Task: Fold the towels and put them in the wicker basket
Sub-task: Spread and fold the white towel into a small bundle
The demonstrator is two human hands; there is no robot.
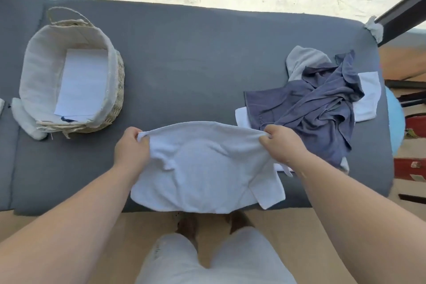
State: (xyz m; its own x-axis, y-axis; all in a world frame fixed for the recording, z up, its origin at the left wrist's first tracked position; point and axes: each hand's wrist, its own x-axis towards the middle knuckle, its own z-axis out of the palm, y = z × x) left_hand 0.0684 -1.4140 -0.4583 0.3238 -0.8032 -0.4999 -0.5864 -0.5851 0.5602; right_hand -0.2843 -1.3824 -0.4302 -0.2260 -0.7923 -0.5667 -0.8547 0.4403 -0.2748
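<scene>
A white towel [205,173] hangs in front of me over the near edge of the grey cushion. My left hand [131,147] pinches its upper left corner and my right hand [280,143] pinches its upper right corner, with the top edge stretched between them. The wicker basket [116,90] with a pale cloth lining stands at the far left, with a white sheet lying flat on its bottom. A pile of unfolded towels lies at the right: a blue-grey towel [318,108] on top, with a light grey towel [302,57] and white towels [367,97] under it.
The grey cushion [184,64] spans the view, its right end near a dark metal post [401,18]. A white cloth piece [25,120] lies beside the basket's left side. My legs in light trousers [214,260] stand at the cushion's near edge on a tan floor.
</scene>
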